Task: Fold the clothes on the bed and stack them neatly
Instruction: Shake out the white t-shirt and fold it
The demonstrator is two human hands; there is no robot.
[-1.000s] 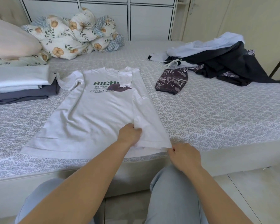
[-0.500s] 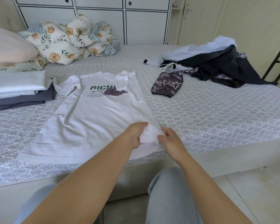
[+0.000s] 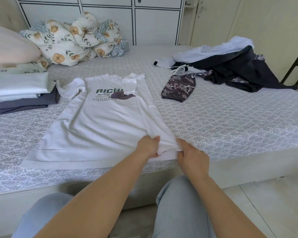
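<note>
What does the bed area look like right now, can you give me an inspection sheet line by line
Surface: bed with grey patterned cover, holding all the clothes.
Job's things: white T-shirt lies flat, print up, its right side and sleeve folded inward; folded stack of white and grey items at the left; patterned dark garment and unfolded pile of dark and light clothes at the right.
Clutter: floral bedding bunched at the far side; pink pillow at the left.
Grippers: left hand and right hand both pinch the T-shirt's near right hem corner.
Cables: nothing seen.
Surroundings: white cabinet behind the bed; tiled floor at the lower right.
</note>
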